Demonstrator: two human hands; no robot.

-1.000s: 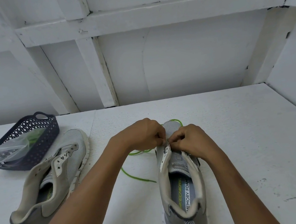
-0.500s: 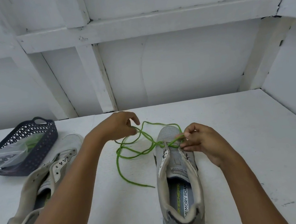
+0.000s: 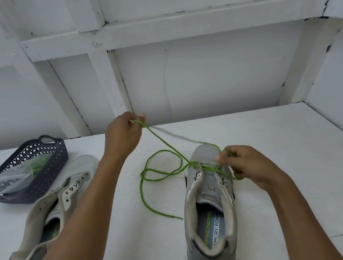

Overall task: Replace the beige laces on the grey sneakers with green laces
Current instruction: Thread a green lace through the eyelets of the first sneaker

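Right hand (image 3: 250, 168) pinches the green lace (image 3: 210, 169) right by the far eyelets of the near grey sneaker (image 3: 209, 210). Left hand (image 3: 121, 137), raised farther left, pinches another stretch of it, slack looping on the table (image 3: 305, 156). Second sneaker (image 3: 52, 208) lies left, basket (image 3: 47, 168) beyond.

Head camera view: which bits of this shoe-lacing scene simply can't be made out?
- Unlaced sneaker, head view: its heel is partly hidden behind the left forearm.
- Threaded sneaker, head view: the heel is cut off by the bottom edge.
- Green lace, head view: the end in the right hand is hidden by its curled fingers.
- Bag in the basket, head view: cloudy plastic blurs something green inside.
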